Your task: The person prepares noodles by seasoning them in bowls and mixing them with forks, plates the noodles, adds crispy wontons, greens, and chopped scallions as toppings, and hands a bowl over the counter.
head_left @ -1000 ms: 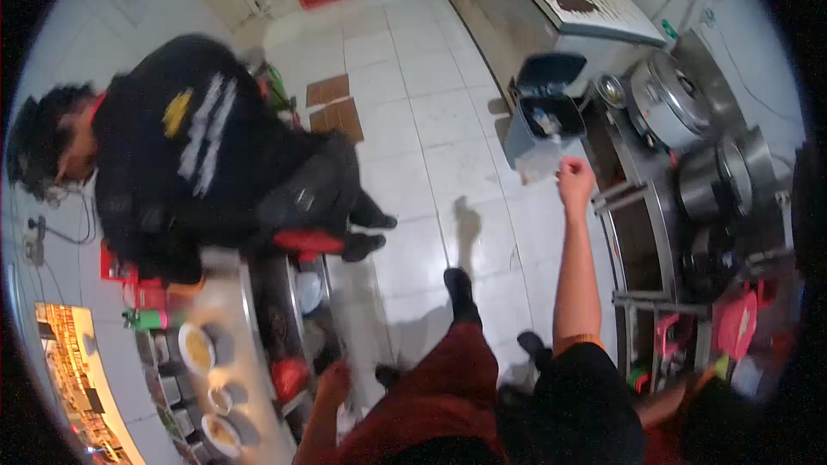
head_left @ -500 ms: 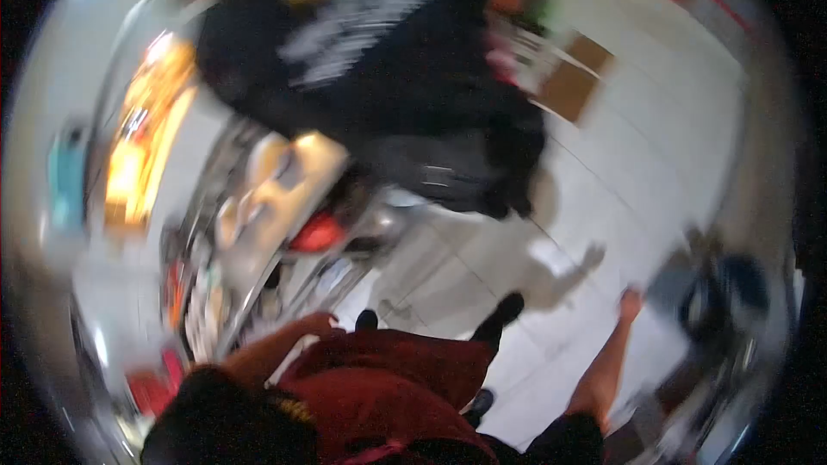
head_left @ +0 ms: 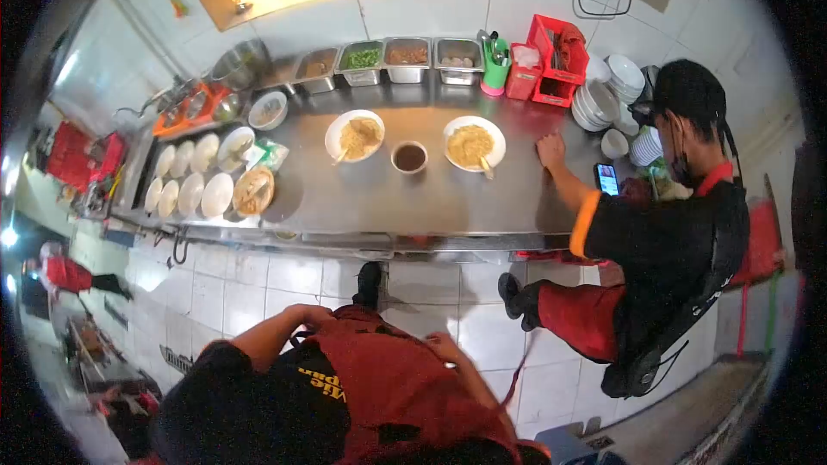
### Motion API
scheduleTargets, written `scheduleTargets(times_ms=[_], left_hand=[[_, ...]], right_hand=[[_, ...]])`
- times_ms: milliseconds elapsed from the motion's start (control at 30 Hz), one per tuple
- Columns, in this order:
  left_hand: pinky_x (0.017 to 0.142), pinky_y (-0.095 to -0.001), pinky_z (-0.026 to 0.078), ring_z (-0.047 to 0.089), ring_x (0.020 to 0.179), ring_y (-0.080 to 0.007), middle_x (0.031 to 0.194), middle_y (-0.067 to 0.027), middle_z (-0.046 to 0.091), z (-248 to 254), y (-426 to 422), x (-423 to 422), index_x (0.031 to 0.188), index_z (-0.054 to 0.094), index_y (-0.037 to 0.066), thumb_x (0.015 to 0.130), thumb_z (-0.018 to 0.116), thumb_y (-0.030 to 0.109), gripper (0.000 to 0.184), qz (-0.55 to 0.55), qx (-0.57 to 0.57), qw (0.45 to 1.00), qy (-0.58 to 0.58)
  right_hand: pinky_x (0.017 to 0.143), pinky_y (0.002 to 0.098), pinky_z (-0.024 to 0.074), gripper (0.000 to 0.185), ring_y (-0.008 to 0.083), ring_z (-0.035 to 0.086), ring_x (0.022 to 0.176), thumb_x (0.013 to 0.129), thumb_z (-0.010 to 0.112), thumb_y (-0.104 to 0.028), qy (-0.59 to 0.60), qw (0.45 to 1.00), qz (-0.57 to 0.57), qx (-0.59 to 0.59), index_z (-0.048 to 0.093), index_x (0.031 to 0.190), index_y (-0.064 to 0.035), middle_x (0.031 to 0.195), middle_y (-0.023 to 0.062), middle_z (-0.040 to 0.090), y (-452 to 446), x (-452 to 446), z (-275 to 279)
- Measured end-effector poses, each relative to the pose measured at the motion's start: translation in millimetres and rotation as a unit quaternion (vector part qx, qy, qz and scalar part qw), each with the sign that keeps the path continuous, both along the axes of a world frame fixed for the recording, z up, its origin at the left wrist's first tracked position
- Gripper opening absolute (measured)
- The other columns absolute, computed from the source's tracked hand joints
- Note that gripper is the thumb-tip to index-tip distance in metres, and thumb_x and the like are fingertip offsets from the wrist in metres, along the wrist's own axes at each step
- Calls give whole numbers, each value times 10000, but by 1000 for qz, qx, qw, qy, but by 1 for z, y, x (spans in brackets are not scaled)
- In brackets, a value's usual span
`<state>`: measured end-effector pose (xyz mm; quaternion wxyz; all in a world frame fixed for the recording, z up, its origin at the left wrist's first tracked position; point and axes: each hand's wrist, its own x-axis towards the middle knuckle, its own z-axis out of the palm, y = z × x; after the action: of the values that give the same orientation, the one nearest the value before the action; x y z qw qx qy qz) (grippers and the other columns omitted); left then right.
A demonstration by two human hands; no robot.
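Both of my hands are low against the dark red apron (head_left: 392, 379). My left hand (head_left: 312, 315) rests at the apron's left edge, its fingers mostly hidden. On the other side my right hand (head_left: 444, 347) touches the cloth, and its fingers are too small to read. Beyond them, on the steel counter (head_left: 345, 202), stand two white bowls of noodles (head_left: 360, 136) (head_left: 470, 146), each with a utensil in it. Between these bowls is a small bowl of dark liquid (head_left: 409, 158).
A co-worker (head_left: 672, 250) stands at the right with one hand on the counter, near a phone (head_left: 607, 179). Steel food trays (head_left: 407, 58) line the back. Small bowls (head_left: 191, 194) stand at the left, stacked bowls (head_left: 594, 105) at the right.
The view has swung from the bin and floor to the counter. My right hand, earlier stretched out by the bin with a clear plastic item, is now back at the apron.
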<state>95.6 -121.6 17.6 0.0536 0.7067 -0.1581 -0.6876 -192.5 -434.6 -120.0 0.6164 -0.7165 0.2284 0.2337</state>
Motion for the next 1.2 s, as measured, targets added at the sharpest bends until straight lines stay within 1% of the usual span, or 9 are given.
scheduleTargets(times_ms=[67,100,167,233,400,733,833,900,1200], left_hand=[[808,-451,507,659,927,-325,1021,-172,697,-11,10,72,1064,693,55,818,549,550,572,-93,-15,993,-68],[785,-429,509,675,855,-323,905,-183,716,-16,12,97,964,728,38,809,559,538,550,-167,-29,974,-148],[802,-450,499,668,850,-337,942,-214,697,74,-25,144,938,714,17,862,526,489,514,-124,-93,972,-177],[709,-352,523,666,850,-199,1004,-88,697,89,-31,190,1090,670,59,945,559,383,372,135,-231,957,-112],[656,-282,521,657,739,-161,922,-113,679,101,-83,281,1084,609,-5,982,529,318,348,455,-301,834,-82],[651,-301,519,626,722,-155,931,-88,653,18,-178,318,1150,570,4,982,479,186,265,498,-345,770,-202],[711,-316,533,636,796,-165,988,-93,640,39,-175,315,1193,546,3,978,463,164,282,522,-335,770,-150],[723,-313,523,633,811,-167,981,-97,646,43,-179,307,1181,548,-4,961,476,144,274,576,-339,731,-138],[768,-319,540,652,869,-182,1113,-119,637,74,-183,300,1322,443,12,1000,490,211,381,592,-335,730,-75]], right_hand=[[712,332,536,267,161,662,879,869,672,-200,34,994,-14,-106,668,1081,-38,959,117,708,-52,3,1],[639,330,535,241,177,668,794,842,674,-157,-180,963,31,-198,674,1061,-58,931,106,707,-98,-34,-93],[499,305,448,83,146,613,653,842,588,-158,65,907,-410,65,638,854,-94,759,16,633,-96,58,130],[467,253,397,199,115,537,562,919,536,-289,-24,896,-444,14,608,924,-103,764,25,623,-115,125,219],[598,289,446,344,168,590,767,942,571,-390,-133,792,-595,35,556,1071,-71,923,78,625,-199,225,269],[683,338,493,396,219,604,852,956,528,-326,-17,909,-416,32,546,1235,-45,1050,129,636,-313,357,224],[720,371,515,346,247,630,853,913,602,-292,20,915,-359,-181,625,1095,1,962,119,642,-274,386,273],[845,408,493,336,305,620,958,870,639,-228,-132,785,-250,-551,608,1108,8,1017,155,636,-247,400,287],[869,413,480,345,334,608,987,847,659,-234,-212,925,49,-312,584,1103,-16,1069,196,622,-92,496,316]])
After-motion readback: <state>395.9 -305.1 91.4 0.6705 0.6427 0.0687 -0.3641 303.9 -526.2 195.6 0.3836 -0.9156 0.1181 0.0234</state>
